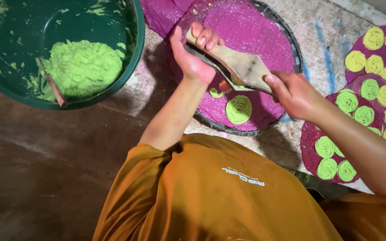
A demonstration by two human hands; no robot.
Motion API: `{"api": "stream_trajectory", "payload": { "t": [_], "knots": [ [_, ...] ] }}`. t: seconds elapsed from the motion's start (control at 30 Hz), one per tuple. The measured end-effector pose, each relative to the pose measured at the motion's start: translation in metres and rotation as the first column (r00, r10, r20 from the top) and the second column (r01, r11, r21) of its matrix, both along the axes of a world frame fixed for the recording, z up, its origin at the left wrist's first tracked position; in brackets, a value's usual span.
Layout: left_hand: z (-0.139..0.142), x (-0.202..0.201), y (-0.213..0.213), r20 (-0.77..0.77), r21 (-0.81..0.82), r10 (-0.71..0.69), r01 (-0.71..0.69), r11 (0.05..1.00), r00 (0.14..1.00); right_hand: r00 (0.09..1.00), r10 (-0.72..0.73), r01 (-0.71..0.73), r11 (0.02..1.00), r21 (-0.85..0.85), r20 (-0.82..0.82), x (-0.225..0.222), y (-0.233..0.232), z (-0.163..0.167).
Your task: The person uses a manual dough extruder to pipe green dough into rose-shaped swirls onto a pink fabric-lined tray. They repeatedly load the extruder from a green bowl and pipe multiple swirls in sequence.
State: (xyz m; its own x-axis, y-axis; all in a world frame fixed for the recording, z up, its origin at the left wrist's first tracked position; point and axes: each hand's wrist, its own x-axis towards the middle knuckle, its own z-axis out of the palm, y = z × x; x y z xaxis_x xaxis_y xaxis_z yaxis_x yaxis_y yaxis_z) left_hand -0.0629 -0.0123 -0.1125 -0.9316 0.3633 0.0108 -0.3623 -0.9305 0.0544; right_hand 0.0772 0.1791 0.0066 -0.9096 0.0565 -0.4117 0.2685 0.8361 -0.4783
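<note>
My left hand [195, 51] grips one end of a two-handled wooden press [240, 67], and my right hand [293, 93] grips the other end. The press hangs over a round purple-lined tray [251, 27]. On the tray, under the press, lies one finished green spiral of dough [239, 109], and a smaller green piece [215, 93] sits beside it. A strand of green dough shows just under the press.
A large green bowl [132, 58] at upper left holds a mound of green dough [83, 67] and a stick [52, 85]. At right lie purple mats [311, 151] with several green and yellow spirals [383, 62]. My orange shirt [211, 192] fills the bottom.
</note>
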Motion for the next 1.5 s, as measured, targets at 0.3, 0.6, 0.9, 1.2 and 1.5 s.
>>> {"api": "stream_trajectory", "payload": {
  "t": [0.3, 0.6, 0.9, 1.2, 1.5],
  "knots": [
    [0.017, 0.003, -0.031, -0.072, -0.067, 0.002, -0.007, 0.998, 0.997, 1.0, -0.002, 0.004, 0.984, -0.18, 0.009, 0.011, -0.015, -0.01],
    [0.018, 0.003, 0.01, 0.088, -0.028, -0.016, 0.019, 0.999, 0.996, 0.997, -0.061, 0.059, 0.997, -0.043, -0.051, 0.012, 0.007, -0.006],
    [0.02, -0.007, -0.031, -0.071, -0.096, 0.028, -0.035, 0.995, 0.997, 0.997, -0.012, -0.003, 0.981, -0.194, -0.073, 0.007, -0.024, -0.018],
    [0.018, 0.019, 0.01, 0.174, -0.057, -0.048, 0.058, 0.997, 0.984, 0.995, -0.093, 0.096, 0.992, -0.078, 0.036, 0.03, 0.012, -0.006],
    [0.018, -0.027, 0.01, -0.058, -0.074, -0.004, 0.0, 0.997, 0.998, 0.978, -0.05, 0.039, 0.998, -0.056, -0.202, 0.002, -0.001, -0.023]
  ]
}}
